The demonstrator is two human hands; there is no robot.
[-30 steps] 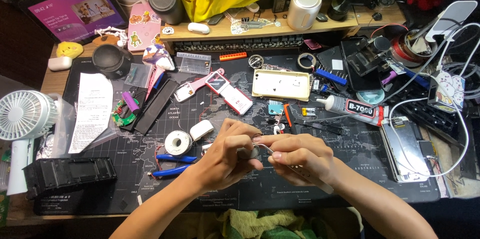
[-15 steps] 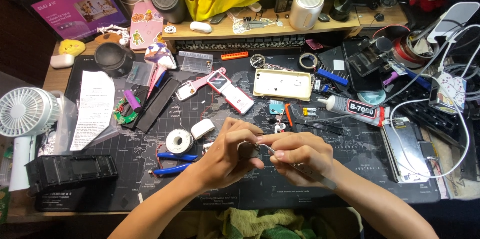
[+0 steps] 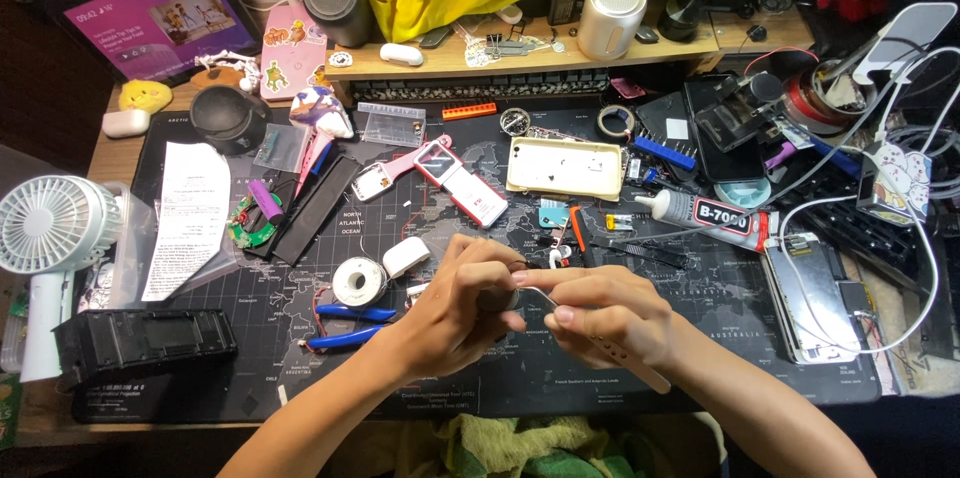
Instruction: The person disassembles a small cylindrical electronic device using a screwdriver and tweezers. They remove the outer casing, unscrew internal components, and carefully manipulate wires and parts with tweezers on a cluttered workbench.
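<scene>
My two hands meet over the middle of the dark map-printed mat. My left hand is curled around a small device that its fingers mostly hide. A pale strap runs from that spot out under my right hand toward the lower right. My right hand pinches a thin metal tool between thumb and forefinger, with its tip at the hidden device. The fingertips of both hands touch.
Blue-handled pliers and a white spool lie just left of my hands. A cream phone back, a red-and-white watch and a glue tube lie beyond. An opened phone lies right; a white fan and black box stand left.
Both hands stay pressed together at the same spot on the mat. Only the fingers shift slightly around the small device.
</scene>
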